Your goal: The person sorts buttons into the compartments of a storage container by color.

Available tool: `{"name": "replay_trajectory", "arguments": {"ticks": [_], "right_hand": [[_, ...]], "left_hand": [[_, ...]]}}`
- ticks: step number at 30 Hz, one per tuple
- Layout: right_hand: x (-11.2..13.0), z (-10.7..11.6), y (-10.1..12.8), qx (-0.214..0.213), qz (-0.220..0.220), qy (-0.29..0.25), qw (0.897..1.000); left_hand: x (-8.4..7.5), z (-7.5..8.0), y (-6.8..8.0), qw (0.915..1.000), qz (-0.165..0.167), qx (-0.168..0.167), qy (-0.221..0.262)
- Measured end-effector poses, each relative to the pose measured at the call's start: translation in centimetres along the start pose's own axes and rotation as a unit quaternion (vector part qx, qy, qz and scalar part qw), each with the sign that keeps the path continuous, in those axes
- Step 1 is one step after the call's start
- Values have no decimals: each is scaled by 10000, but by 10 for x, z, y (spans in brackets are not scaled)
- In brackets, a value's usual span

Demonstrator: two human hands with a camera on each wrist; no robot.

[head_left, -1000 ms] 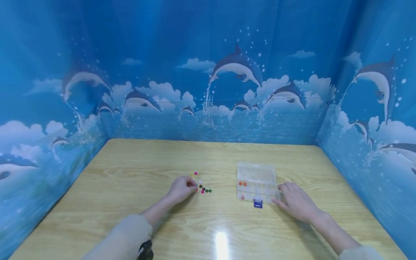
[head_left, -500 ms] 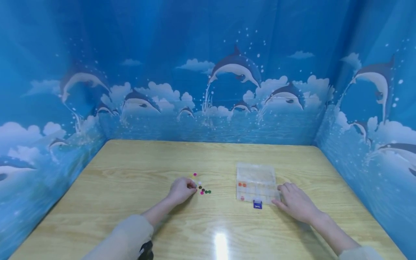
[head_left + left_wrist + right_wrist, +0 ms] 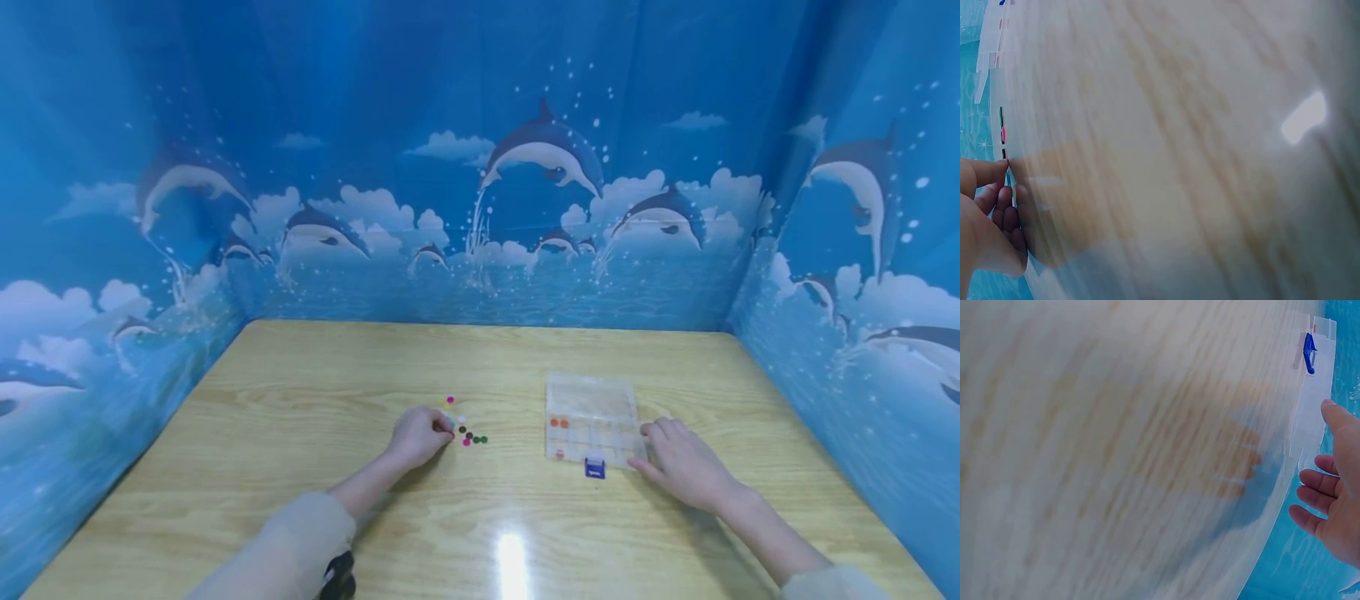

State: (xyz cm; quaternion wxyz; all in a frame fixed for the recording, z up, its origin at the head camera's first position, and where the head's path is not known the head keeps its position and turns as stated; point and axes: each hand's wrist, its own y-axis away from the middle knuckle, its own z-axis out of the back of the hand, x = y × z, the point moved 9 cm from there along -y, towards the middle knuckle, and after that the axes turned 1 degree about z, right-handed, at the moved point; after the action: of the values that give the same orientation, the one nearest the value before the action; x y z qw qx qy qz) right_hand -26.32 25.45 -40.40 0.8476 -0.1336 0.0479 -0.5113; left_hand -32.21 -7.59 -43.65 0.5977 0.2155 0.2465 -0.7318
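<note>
My left hand (image 3: pixel 422 435) is low at the table's middle, thumb and forefinger pinched together on a small red disc (image 3: pixel 452 435). Several small round discs lie right by those fingertips, among them a pink disc (image 3: pixel 467 442), a dark green disc (image 3: pixel 483 439) and a white one. Off to the right lies a clear plastic compartment box (image 3: pixel 591 396) with its lid folded back and a blue latch (image 3: pixel 595 468) at the front. Two orange discs (image 3: pixel 558 422) and a pinkish disc (image 3: pixel 559 455) sit in its left compartments. My right hand (image 3: pixel 682 467) rests at the box's right edge, fingers loosely spread.
The wooden table (image 3: pixel 337 358) is bounded at the back and both sides by a blue dolphin-print curtain (image 3: pixel 480 275). A bright reflection shines on the tabletop near the front. A dark band (image 3: pixel 339 575) shows at the left sleeve.
Both hands, the discs and the box keep nearly the same places. Only a slight shift of the whole head view shows.
</note>
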Motion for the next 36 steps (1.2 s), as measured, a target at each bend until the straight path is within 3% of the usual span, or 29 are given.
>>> {"name": "replay_trajectory", "arguments": {"ticks": [12,20,31,36], "right_hand": [[1,1,0,63,-51,-6,10000],[1,1,1,38,-40,-5,10000],[2,1,1,31,-22,-44,10000],[3,3,0,-10,26,-48,10000]], "left_hand": [[0,2,0,9997,58,46,227],[5,0,-5,9960,267,193,834],[-6,4,-11,9893,484,346,1331],[-14,3,-13,9863,398,424,1542]]}}
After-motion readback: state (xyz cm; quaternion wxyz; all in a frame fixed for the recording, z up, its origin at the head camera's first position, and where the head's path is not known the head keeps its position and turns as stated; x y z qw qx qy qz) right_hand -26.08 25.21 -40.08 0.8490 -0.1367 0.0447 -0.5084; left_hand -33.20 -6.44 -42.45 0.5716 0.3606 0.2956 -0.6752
